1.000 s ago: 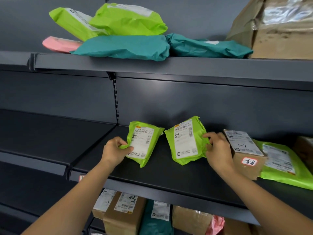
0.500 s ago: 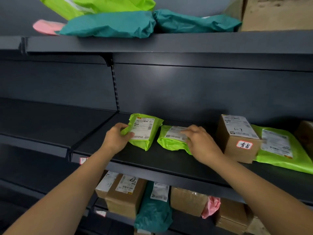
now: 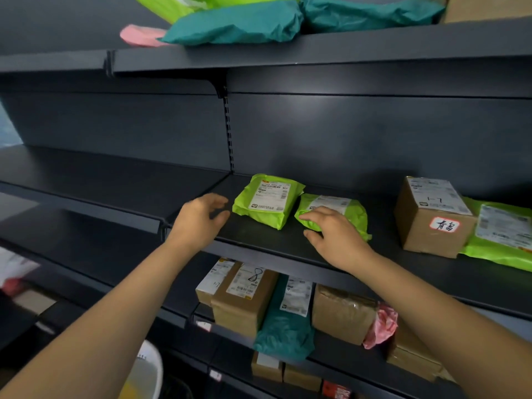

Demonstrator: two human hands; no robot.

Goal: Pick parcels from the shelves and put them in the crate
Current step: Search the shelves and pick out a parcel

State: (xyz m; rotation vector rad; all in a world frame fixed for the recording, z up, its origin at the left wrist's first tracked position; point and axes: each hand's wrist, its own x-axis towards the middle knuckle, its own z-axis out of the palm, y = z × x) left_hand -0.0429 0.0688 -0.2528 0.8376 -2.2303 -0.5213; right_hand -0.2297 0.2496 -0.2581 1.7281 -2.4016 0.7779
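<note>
Where the middle shelf (image 3: 259, 240) runs forward to its front lip, a strip of bare dark surface is left between that lip and the two lime-green parcels lying on it. The left green parcel (image 3: 267, 199) is seen label-up, tilted slightly, just right of the slotted upright (image 3: 229, 133). The right green parcel (image 3: 334, 211) lies touching or almost touching it, lower and flatter. The left hand (image 3: 198, 218) is held released, fingers spread and curled, just beside the left parcel's edge and apart from it; nothing is grasped. The right hand (image 3: 336, 234) is laid over the front of the right parcel, fingertips pressed on the wrapper and thumb below at the shelf; whether a full grasp is closed cannot be told. To the left of the upright, the neighbouring shelf (image 3: 100, 180) is bare. To the right, a cardboard box (image 3: 431, 217) with a handwritten tag stands near, well clear of the right parcel, and a further green mailer (image 3: 501, 237) is tucked against it. Overhead, the upper shelf (image 3: 288, 53) is loaded with teal bags (image 3: 239, 24) and a pink one (image 3: 141, 36). Below, brown boxes (image 3: 244, 300) and a teal bag are packed along the lower shelf. No crate can be identified with certainty.
</note>
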